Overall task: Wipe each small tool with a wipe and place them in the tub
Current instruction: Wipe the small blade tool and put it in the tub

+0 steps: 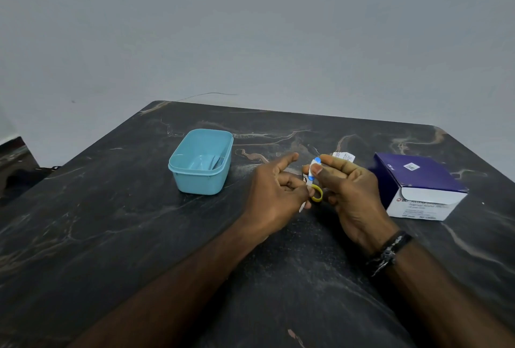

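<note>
Above the dark marble table (111, 236), my left hand (274, 191) grips a small pair of scissors with a yellow handle loop (317, 194); its forefinger points outward. My right hand (345, 189) pinches a white wipe with a blue patch (315, 165) round the upper part of the scissors, thumb on top. Most of the tool is hidden by my fingers and the wipe. The light blue tub (201, 162) stands to the left of my hands, with something thin and blue lying inside.
A purple and white box of alcohol swabs (420, 186) stands at the right. A torn white wrapper (344, 156) lies just behind my right hand. A grey wall rises behind the table's far edge.
</note>
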`<state>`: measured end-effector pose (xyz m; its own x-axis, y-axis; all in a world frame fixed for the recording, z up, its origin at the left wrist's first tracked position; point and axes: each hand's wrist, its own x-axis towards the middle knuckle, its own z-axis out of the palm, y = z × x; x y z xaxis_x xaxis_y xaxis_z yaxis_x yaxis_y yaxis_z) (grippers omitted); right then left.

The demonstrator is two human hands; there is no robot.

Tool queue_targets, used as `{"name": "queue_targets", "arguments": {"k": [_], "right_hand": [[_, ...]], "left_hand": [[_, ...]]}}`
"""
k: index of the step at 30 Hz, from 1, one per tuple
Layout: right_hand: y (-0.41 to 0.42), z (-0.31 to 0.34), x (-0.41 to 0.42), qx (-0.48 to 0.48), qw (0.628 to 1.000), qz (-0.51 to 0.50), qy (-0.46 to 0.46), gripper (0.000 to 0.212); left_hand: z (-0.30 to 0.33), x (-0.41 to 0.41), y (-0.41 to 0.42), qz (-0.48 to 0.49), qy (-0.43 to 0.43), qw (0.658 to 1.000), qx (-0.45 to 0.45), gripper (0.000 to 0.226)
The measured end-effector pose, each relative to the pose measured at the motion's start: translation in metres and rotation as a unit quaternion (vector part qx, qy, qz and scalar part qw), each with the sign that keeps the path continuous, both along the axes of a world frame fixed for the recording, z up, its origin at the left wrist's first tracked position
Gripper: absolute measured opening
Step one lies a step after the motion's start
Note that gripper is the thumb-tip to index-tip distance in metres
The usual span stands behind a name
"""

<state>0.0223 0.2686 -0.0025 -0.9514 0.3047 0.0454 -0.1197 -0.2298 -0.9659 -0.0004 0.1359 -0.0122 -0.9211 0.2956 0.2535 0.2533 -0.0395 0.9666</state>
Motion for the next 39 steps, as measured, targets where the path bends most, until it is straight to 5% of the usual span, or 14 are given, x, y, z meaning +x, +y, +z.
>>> {"name": "queue_targets", "arguments": {"k": [25, 39], "right_hand": [[0.010, -0.001, -0.005, 0.006, 0.998, -0.058, 0.015, 0.032], [-0.006, -0.004, -0.001, 0.025, 1.000, 0.013, 0.007, 0.024]], "left_hand": [[0.001, 0.001, 0.003, -0.010, -0.009, 1.000, -0.001, 0.067], [0.000, -0.006, -0.002, 0.018, 0.000, 1.000, -0.011, 0.066]]}}
